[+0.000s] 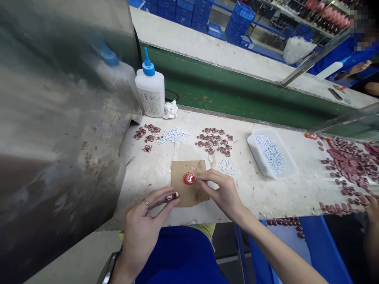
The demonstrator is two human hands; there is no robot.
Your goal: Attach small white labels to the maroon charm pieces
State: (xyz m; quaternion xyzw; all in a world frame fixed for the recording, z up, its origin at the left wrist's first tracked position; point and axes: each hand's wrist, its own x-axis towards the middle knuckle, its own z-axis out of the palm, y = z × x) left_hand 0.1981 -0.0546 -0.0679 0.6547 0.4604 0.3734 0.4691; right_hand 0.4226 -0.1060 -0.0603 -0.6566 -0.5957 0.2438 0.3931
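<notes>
My left hand (144, 223) pinches a small dark brown figurine piece (173, 196) with a pale top between thumb and fingers, just above the table's front edge. Fingertips of my right hand (225, 192) are pressed together at the right rim of a small round red cap (186, 179) with white stuff inside. What those fingertips hold is too small to make out. Under the cap lies a brown cardboard piece (180, 167). Beyond it are a heap of tiny white-and-blue pieces (173, 135), a smaller scatter of them (227, 167), and groups of brown figurine pieces (211, 139).
A white bottle with a blue nozzle (150, 92) stands at the back left beside crumpled tissue (170, 109). A metal panel (65, 118) walls the left. A clear tub (288, 167) of tiny pieces stands right. Farther right, another person's hand (371, 207) is near many brown parts (345, 161).
</notes>
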